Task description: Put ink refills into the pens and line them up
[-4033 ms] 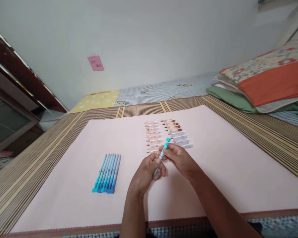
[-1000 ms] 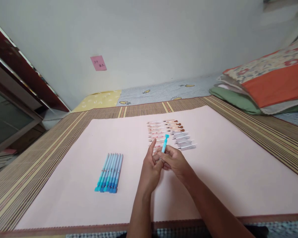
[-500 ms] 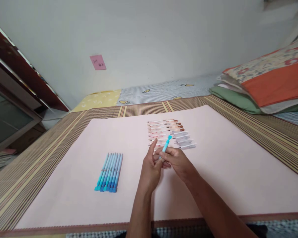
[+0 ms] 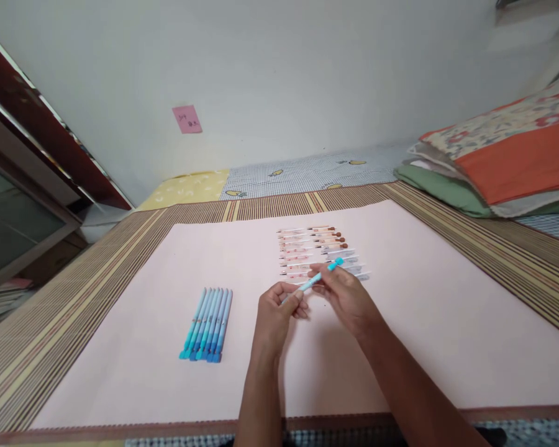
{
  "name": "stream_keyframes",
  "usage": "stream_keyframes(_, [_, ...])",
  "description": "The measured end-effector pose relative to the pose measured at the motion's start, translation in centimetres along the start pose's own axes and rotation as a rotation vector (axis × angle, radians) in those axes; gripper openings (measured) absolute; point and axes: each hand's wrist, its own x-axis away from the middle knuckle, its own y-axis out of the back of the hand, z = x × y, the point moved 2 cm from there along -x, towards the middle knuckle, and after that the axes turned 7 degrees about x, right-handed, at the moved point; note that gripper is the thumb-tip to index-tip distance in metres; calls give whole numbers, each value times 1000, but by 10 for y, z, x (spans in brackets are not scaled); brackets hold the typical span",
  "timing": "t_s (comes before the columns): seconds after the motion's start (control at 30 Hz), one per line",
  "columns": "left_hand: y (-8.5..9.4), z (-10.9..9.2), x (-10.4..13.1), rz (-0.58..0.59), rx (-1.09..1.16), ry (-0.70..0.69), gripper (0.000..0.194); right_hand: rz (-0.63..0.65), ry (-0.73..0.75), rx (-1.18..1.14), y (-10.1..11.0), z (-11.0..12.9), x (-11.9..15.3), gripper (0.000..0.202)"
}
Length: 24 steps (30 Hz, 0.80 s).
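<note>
A light-blue pen (image 4: 314, 281) with a bright turquoise end slants up to the right between my hands, above the pale pink sheet. My left hand (image 4: 279, 310) pinches its lower end between thumb and fingers. Near the turquoise end, my right hand (image 4: 347, 295) has its thumb and fingers closed on the barrel. Just beyond lie rows of slim pens: pinkish-white ones (image 4: 294, 250), a few with brown ends (image 4: 330, 238), and grey-white ones (image 4: 354, 261) partly hidden by my right hand. To the left, several blue pens (image 4: 208, 323) lie side by side, dark ends toward me.
The pink sheet (image 4: 144, 360) covers much of a striped woven mat (image 4: 41, 329). Folded bedding with an orange and floral cover (image 4: 517, 155) is piled at the right. A pink note (image 4: 187, 118) sticks to the wall behind.
The held pen has tilted from steep to flatter, its turquoise end moving right. My hands have moved apart, the left thumb has come down onto the pen, and the right hand has shifted along it.
</note>
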Motion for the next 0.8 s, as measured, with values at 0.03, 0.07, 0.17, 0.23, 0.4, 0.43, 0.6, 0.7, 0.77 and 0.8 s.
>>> stream_keyframes(0.03, [1, -1, 0, -10, 26, -5, 29, 6, -13, -66, 3, 3, -1, 52])
stream_keyframes(0.07, [2, -2, 0, -17, 55, -13, 28, 15, -30, -132, 6, 6, -3, 56])
stream_keyframes(0.17, [1, -3, 0, -19, 124, -43, 27, 53, -90, -246, 14, 13, -4, 50])
stream_keyframes(0.23, [1, -4, 1, -19, 145, -70, 26, 75, -120, -272, 15, 13, -3, 41])
stream_keyframes(0.4, [2, -6, 2, -39, 158, -128, 24, 158, -161, -298, 11, 10, 0, 39])
stream_keyframes(0.43, [3, -7, 2, -49, 157, -133, 23, 167, -162, -303, 10, 10, 0, 40])
stream_keyframes(0.6, [0, -8, 4, -45, 174, -112, 24, 172, -179, -363, 5, 6, 3, 35])
stream_keyframes(0.7, [-2, -10, 6, -23, 206, -113, 26, 191, -199, -402, 0, 1, 5, 35])
stream_keyframes(0.77, [-2, -11, 7, -22, 216, -117, 27, 210, -205, -405, -4, -2, 6, 34])
stream_keyframes(0.8, [-1, -12, 7, -28, 216, -118, 28, 221, -206, -396, -5, -3, 7, 34])
